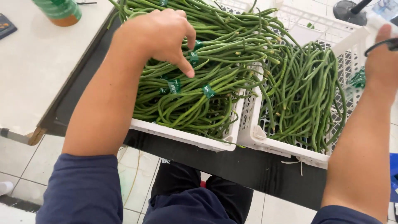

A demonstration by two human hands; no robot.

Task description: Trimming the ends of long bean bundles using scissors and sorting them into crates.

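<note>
My left hand point(159, 35) hovers over a pile of bundled long green beans point(195, 91) in the left white crate point(186, 139). Its fingers curl downward, the index fingertip touching a bundle near a green tape band point(208, 90); it grips nothing. Several green bands tie the bundles. My right hand point(382, 54) reaches to the far right rim of the right white crate point(282, 149), which holds loose long beans point(306, 95). It touches the crate's upper edge near a black cord; whether the fingers grip anything cannot be told.
Both crates sit on a dark table point(248, 170) before me. A white table point(37, 62) to the left carries a green cylindrical container point(60, 10). A black stand base point(350, 10) is at the top right. Tiled floor lies below.
</note>
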